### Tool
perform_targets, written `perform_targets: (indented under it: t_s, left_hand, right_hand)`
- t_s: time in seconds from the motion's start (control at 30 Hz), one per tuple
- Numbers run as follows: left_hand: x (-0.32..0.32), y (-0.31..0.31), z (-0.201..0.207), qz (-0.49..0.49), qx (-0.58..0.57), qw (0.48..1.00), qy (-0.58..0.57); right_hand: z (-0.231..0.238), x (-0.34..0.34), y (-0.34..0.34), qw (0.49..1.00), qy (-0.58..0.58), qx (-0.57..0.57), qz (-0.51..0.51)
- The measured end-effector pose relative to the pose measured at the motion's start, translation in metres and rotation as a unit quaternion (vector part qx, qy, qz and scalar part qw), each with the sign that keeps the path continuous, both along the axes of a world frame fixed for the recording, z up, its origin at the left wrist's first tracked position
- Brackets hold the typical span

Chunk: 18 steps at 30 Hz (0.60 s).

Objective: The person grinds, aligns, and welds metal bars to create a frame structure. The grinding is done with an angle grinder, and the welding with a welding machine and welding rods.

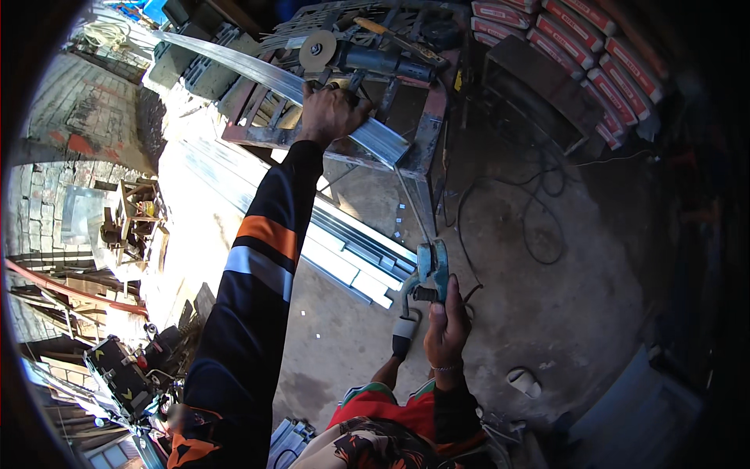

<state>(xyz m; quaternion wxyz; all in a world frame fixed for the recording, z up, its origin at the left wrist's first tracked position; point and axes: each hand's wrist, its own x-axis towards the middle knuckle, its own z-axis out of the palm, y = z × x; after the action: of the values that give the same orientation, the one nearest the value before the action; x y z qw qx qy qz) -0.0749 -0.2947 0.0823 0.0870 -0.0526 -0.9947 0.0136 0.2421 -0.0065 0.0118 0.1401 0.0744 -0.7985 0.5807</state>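
My left hand (331, 113) is closed around a long silvery metal channel (234, 62), which lies slantwise across a worn metal-framed workbench (433, 129). The channel's near end juts just past my fingers toward the bench's right corner. Lower down, in front of my body, my right hand (447, 324) grips a teal metal clamp-like tool (432, 262) with a dark threaded part, its exact kind unclear. Behind my left hand on the bench rests an angle grinder (383, 62) with a pale disc (317, 51). A wooden-handled tool (400, 39) lies beyond the grinder.
More metal profiles (359, 262) lie on the floor below the bench. A black cable (539, 254) loops over the concrete at right. Red-and-white sacks (562, 39) are stacked at the back right, near a dark box (539, 94). Scrap wood (133, 219) stands along the left wall.
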Motion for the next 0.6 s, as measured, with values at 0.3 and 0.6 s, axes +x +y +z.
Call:
perform_targets:
  t_s: [0.3, 0.6]
  left_hand:
    - [0.006, 0.006, 0.008, 0.007, 0.012, 1.000, -0.013]
    - [0.009, 0.010, 0.020, 0.009, 0.002, 0.999, -0.041]
  right_hand:
    - [-0.002, 0.004, -0.001, 0.999, -0.031, -0.011, 0.005]
    - [-0.003, 0.003, -0.004, 1.000, -0.024, -0.003, -0.001]
